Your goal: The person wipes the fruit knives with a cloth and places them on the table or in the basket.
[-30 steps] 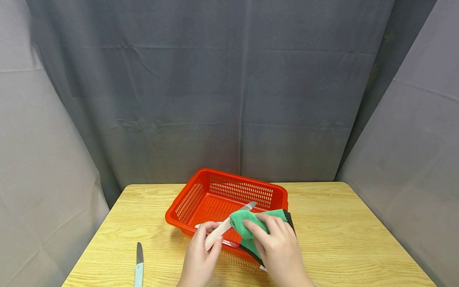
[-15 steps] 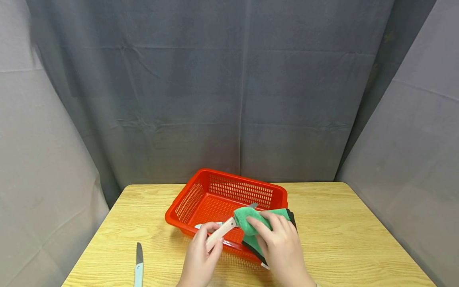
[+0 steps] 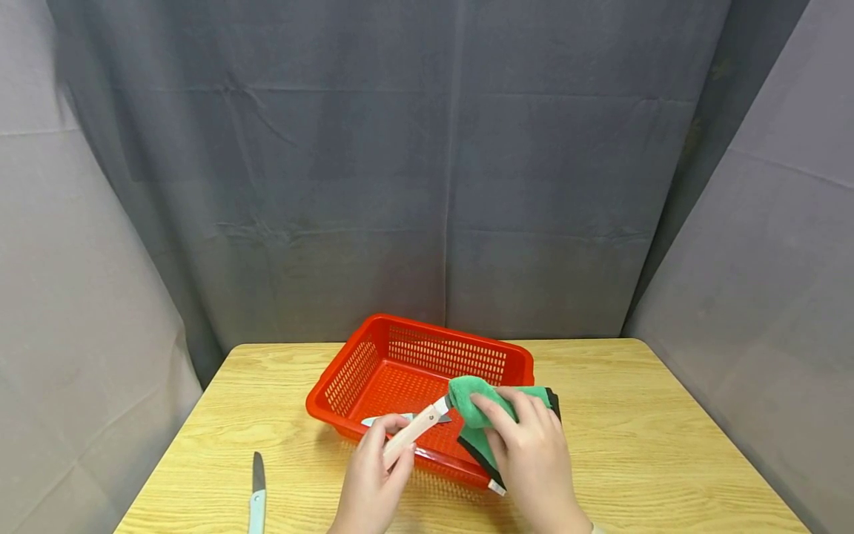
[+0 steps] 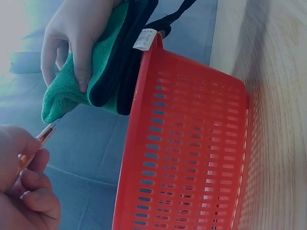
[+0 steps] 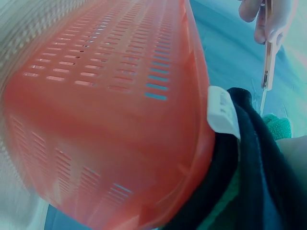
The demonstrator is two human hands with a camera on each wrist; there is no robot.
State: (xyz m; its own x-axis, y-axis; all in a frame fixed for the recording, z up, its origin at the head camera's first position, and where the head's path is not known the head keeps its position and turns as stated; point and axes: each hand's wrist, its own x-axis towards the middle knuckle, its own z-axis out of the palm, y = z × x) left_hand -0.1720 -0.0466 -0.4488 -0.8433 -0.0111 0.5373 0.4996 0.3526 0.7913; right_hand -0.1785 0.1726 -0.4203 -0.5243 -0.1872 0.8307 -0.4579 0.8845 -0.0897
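Observation:
My left hand [image 3: 373, 475] grips the pale handle of a folding knife [image 3: 412, 434], its blade angled up to the right over the basket. My right hand [image 3: 530, 456] pinches a green cloth [image 3: 475, 393] with black edging, folded round the blade; most of the blade is hidden inside it. In the left wrist view the cloth [image 4: 67, 93] covers the blade just beyond the handle. Below both hands stands a red plastic basket [image 3: 340, 371], with another knife [image 3: 373, 420] lying in it, partly behind the left hand and the held handle.
A knife with a light blue handle [image 3: 257, 508] lies on the wooden table [image 3: 640, 430] to the left, blade pointing away. Grey curtains [image 3: 333, 185] hang behind the table and at both sides. A white tag [image 4: 145, 39] hangs from the cloth near the basket's rim.
My right hand and the cloth have slid up and right along the blade. Its tip, earlier showing beyond the cloth, is now covered, and metal shows near the handle. The left hand stays put.

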